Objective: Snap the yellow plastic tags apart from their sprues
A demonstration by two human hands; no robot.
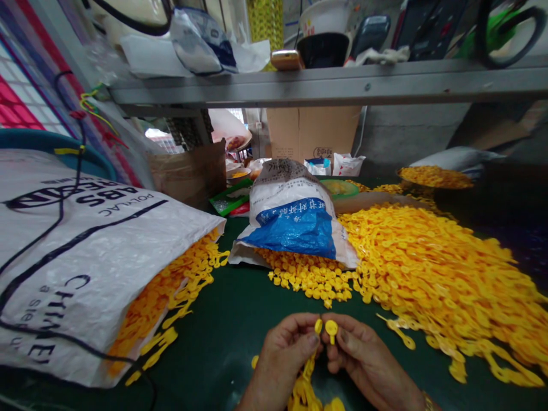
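My left hand (pixel 291 348) pinches a small yellow plastic piece (pixel 318 326) between thumb and fingertips. In my right hand (pixel 359 348) is another yellow plastic piece (pixel 331 327), with a round disc head and a short stem pointing down. The fingertips of both hands nearly meet, low in the middle of the head view. Beneath them lie yellow plastic strips (pixel 305 391), partly hidden by the left hand. Just beyond the hands, small yellow caps (pixel 317 279) spill from the mouth of a white and blue sack (pixel 295 225).
A large heap of yellow plastic pieces (pixel 432 268) covers the right side of the green table (pixel 214 331). At left a white sack (pixel 98 240) lies open, with yellow pieces (pixel 171 297) spilling out and a black cord across it. A metal shelf beam (pixel 325 85) spans above.
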